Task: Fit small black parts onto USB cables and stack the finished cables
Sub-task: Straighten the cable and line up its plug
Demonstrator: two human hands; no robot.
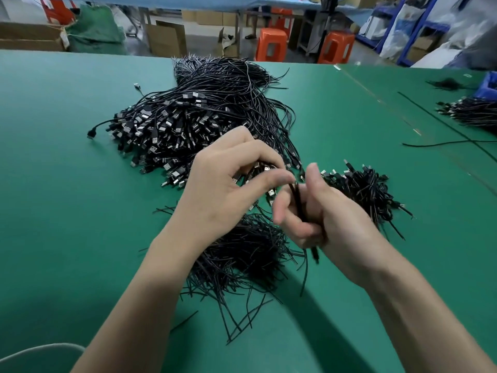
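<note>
A big heap of black USB cables covers the middle of the green table, plugs facing me. My right hand is closed around a thin bundle of black cables that stands upright in the fist, its tails hanging below. My left hand pinches the top end of that bundle with thumb and forefinger; whether a small black part sits there I cannot tell. A smaller pile of cables lies just right of my hands. Loose cable tails spread under my wrists.
Another cable pile and a blue bin sit at the far right edge. A single loose cable crosses the table there. Beyond the table stand orange stools, cardboard boxes and a green sack.
</note>
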